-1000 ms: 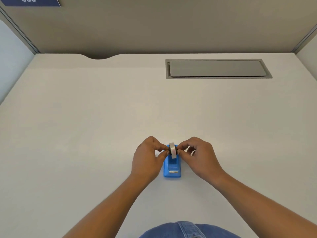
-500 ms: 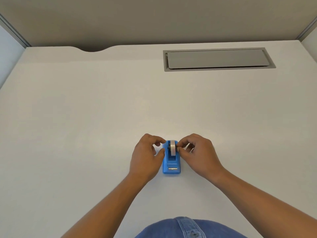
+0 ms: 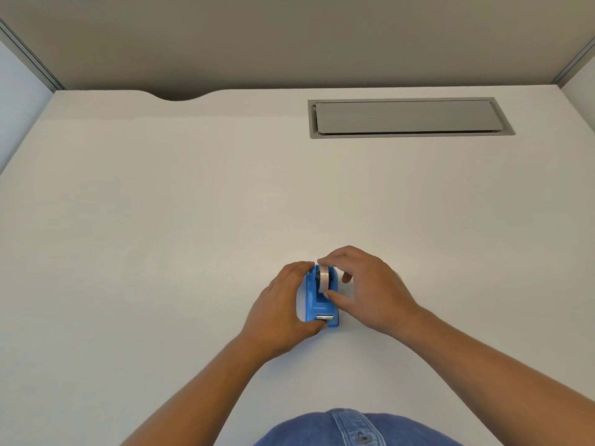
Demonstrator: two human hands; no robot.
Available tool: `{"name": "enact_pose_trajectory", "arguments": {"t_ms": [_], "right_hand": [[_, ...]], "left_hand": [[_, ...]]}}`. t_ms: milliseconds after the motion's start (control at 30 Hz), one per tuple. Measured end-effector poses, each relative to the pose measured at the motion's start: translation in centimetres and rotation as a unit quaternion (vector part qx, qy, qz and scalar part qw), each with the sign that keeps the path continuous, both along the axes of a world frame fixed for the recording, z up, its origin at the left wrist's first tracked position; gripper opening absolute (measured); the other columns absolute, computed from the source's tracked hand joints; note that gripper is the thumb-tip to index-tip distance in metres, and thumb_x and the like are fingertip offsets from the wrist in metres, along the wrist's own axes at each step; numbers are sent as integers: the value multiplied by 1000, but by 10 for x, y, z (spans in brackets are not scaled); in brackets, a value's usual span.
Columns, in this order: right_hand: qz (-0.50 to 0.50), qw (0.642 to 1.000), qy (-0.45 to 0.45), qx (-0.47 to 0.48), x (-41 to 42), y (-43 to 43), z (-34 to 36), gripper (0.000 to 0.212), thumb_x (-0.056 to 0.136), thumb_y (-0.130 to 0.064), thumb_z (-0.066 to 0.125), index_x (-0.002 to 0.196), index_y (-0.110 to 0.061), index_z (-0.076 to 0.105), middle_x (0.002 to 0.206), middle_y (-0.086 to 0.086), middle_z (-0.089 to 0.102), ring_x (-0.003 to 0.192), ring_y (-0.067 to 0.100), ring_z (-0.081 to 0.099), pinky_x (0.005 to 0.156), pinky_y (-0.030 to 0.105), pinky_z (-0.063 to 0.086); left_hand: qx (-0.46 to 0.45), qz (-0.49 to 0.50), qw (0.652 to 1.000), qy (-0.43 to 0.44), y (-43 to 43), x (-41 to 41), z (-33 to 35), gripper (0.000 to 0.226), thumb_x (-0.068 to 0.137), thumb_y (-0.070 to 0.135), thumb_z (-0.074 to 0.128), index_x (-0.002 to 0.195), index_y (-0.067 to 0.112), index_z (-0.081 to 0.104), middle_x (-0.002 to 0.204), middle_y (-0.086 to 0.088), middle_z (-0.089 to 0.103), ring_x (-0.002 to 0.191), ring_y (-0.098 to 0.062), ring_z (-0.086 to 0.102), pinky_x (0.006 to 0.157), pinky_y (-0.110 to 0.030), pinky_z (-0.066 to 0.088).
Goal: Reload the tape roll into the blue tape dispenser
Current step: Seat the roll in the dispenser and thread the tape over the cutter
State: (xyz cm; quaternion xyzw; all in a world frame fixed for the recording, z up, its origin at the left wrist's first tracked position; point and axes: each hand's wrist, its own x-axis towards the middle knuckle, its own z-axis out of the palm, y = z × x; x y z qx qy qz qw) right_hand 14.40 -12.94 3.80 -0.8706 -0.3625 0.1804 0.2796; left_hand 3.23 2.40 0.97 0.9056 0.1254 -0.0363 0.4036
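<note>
The blue tape dispenser (image 3: pixel 317 304) stands on the white desk (image 3: pixel 161 236), its metal cutter facing me. A whitish tape roll (image 3: pixel 323 279) sits upright in its cradle at the far end. My left hand (image 3: pixel 280 309) wraps the dispenser's left side, fingers at the far end and thumb by the cutter. My right hand (image 3: pixel 367 288) arches over the roll, index finger on its top and thumb on its near edge.
A grey recessed cable hatch (image 3: pixel 407 117) lies in the desk at the back right. A curved cut-out (image 3: pixel 175 95) notches the far edge. Partition walls close off the back and both sides. A denim garment (image 3: pixel 354 429) shows at the bottom.
Both hands had pinched the roll's sides above the cradle. Now the roll sits lower in the dispenser, my left hand has shifted onto the body, and my right hand has moved over the roll.
</note>
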Motion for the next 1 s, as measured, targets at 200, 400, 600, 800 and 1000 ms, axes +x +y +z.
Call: {"name": "enact_pose_trajectory", "arguments": {"t_ms": [200, 400, 600, 800, 1000], "right_hand": [[15, 998, -47, -41, -1, 5, -1, 45, 76, -31, 72, 120, -35, 64, 112, -19, 61, 84, -1, 46, 65, 5, 29], [-2, 999, -29, -44, -4, 7, -6, 44, 75, -36, 68, 119, -37, 63, 106, -19, 59, 86, 3, 53, 67, 13, 42], [3, 999, -7, -44, -5, 8, -2, 46, 75, -33, 69, 121, -33, 62, 108, -16, 57, 91, 6, 55, 75, 23, 51], [5, 998, -15, -63, -5, 2, 2, 65, 74, -42, 73, 135, -36, 50, 124, -21, 52, 90, -2, 47, 65, 3, 28], [-11, 998, -49, -23, -13, 2, 12, 31, 82, -35, 68, 113, -35, 65, 104, -17, 60, 78, -2, 48, 62, 5, 30]], "left_hand": [[18, 5, 1000, -12, 0, 0, 1, 88, 67, 47, 82, 141, 27, 39, 140, 12, 47, 121, -7, 50, 100, -25, 43], [27, 5, 999, -19, -1, 1, 1, 87, 65, 52, 82, 139, 29, 41, 137, 14, 49, 117, -6, 52, 93, -18, 40], [26, 3, 1000, -16, -1, 1, 2, 87, 65, 51, 82, 138, 30, 41, 137, 14, 49, 116, -7, 52, 92, -19, 41], [65, -13, 998, 6, 0, 2, 0, 99, 63, 52, 83, 144, 30, 30, 147, 12, 40, 125, -10, 48, 95, -21, 37], [62, -25, 998, 5, -1, 3, 1, 102, 64, 46, 83, 147, 32, 26, 150, 13, 38, 126, -11, 48, 97, -22, 37]]}}
